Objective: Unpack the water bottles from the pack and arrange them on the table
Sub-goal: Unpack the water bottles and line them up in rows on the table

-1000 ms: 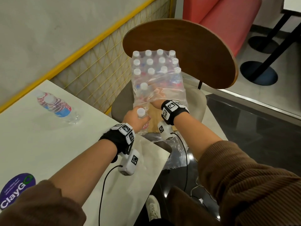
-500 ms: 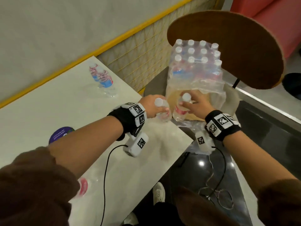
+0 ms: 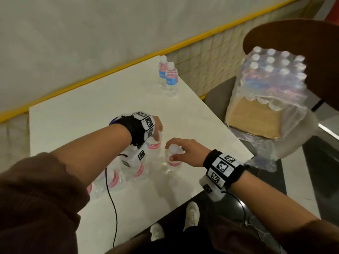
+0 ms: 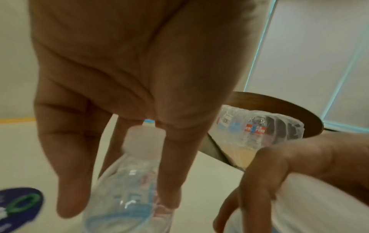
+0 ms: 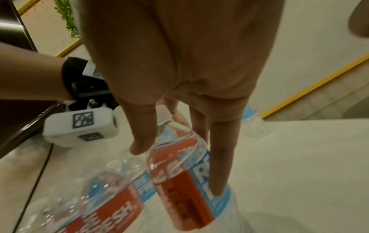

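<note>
- The left hand (image 3: 156,128) holds a small water bottle (image 3: 155,143) from above, near its top. Its fingers (image 4: 171,165) reach down along the sides of the bottle (image 4: 129,189), with the white cap (image 4: 144,140) between them.
- The right hand (image 3: 185,152) holds a second water bottle (image 3: 172,160) the same way. Its fingers (image 5: 221,157) curl round the top and lie down the label (image 5: 185,181).
- Both bottles are clear, with white caps and red and blue labels. They stand up on the white table (image 3: 91,110), side by side, near its front edge.
- More bottles (image 3: 117,180) sit in a row under the left arm, close together. They look blurry.
- Two more bottles (image 3: 168,77) stand at the far corner of the table, touching each other.
- The pack (image 3: 269,88) sits on a chair (image 3: 300,39) to the right of the table. It is wrapped in clear plastic and has many white caps on top. The front part of the pack shows bare brown card with loose wrap round it.
- A purple sticker (image 4: 20,205) is on the table by the left hand.
</note>
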Demonstrator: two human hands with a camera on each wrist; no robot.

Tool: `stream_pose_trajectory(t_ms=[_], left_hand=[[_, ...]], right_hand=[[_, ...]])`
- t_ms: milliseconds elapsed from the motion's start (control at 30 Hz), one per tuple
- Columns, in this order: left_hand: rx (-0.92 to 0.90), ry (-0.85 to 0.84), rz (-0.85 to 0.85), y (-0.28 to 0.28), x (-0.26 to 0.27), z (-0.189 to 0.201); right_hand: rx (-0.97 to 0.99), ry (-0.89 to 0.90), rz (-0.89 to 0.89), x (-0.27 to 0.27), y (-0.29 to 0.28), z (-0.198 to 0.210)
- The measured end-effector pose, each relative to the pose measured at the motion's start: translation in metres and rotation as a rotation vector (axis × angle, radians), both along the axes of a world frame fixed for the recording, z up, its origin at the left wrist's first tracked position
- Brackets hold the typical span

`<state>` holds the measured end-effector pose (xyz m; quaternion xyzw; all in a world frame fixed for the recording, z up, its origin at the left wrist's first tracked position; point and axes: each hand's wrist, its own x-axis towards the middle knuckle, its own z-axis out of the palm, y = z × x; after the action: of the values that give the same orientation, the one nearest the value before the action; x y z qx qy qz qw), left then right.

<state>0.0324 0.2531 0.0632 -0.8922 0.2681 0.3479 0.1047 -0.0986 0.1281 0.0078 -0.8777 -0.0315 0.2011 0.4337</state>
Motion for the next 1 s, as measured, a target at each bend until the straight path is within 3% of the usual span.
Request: stream_pose_trajectory(t_ms=[200, 433, 633, 867, 1000], left_hand=[[0.103, -0.048, -0.037, 0.028, 0.010, 0.000], [0.149, -0.173, -0.083, 0.019, 0.012, 0.005], [-0.014, -0.256, -0.210, -0.048, 0.004, 0.017], [-0.275, 0.017, -0.161, -0.162, -0.030, -0.016], [-0.388, 0.042, -0.088, -0.215, -0.035, -0.042]], right_hand=[[0.008, -0.037, 0.056, 0.022, 0.068, -0.003], [0.014, 0.019, 0.029, 0.030, 0.073, -0.005], [-0.046, 0.170, -0.082, 0.021, 0.001, -0.011], [-0.103, 0.297, -0.320, 0.000, -0.117, -0.031], [-0.015, 0.356, -0.521, -0.016, -0.176, -0.040]])
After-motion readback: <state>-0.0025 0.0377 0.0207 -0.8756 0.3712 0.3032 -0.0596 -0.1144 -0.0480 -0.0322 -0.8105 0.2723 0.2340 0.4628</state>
